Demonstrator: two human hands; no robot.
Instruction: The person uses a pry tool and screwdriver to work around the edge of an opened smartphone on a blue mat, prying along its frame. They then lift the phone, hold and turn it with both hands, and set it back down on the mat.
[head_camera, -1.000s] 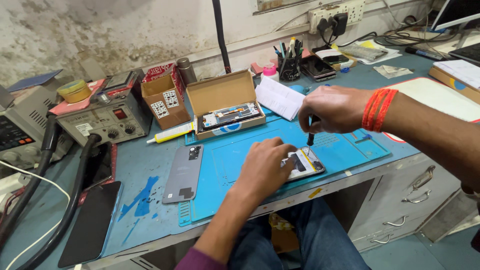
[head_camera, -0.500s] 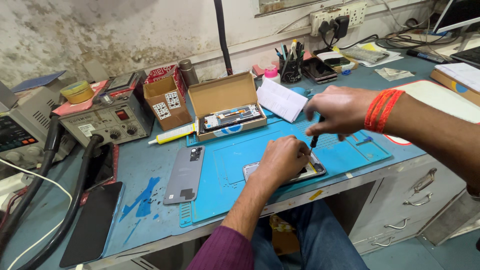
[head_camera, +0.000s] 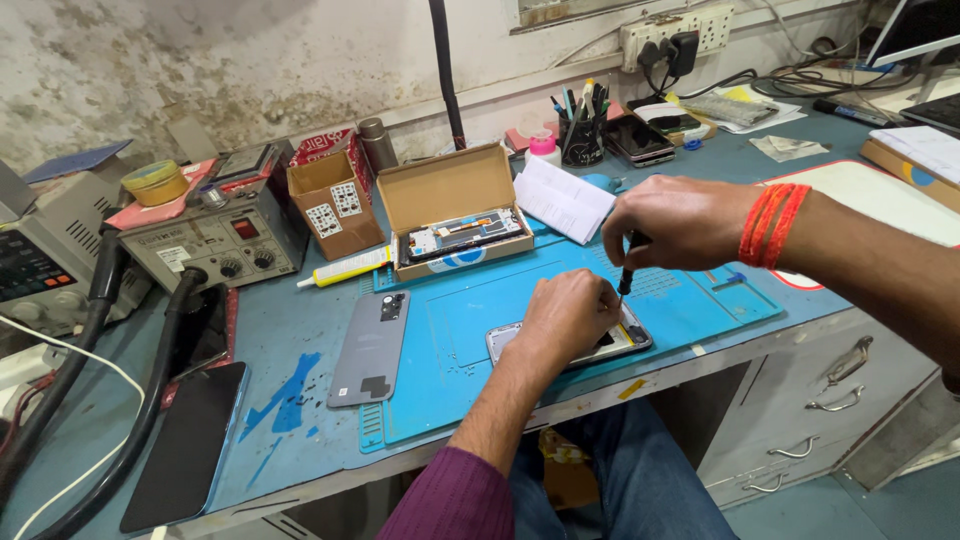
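- Since the earlier frame, both hands have drawn closer over the phone, and the screwdriver tip now sits just above the left knuckles.
- Black panel (head_camera: 185, 445) lies flat at the table's (head_camera: 300, 440) left front edge, well apart from the work.
- Grey back cover (head_camera: 369, 348) rests beside the blue mat (head_camera: 690, 305), set aside, presumably to expose the phone's interior.
- Open cardboard box (head_camera: 455, 215) stands behind the mat with a spare part inside, within easy reach.
- Left hand (head_camera: 565, 318) lies palm-down on the opened phone (head_camera: 628, 340), which sits on the mat near the table's front edge; its fingers are curled loosely over the frame, apparently pinning it steady.
- Right hand (head_camera: 678, 222) hovers above; its fingers are closed around a thin black screwdriver (head_camera: 628, 268), held nearly upright, tip pointing down at the phone.
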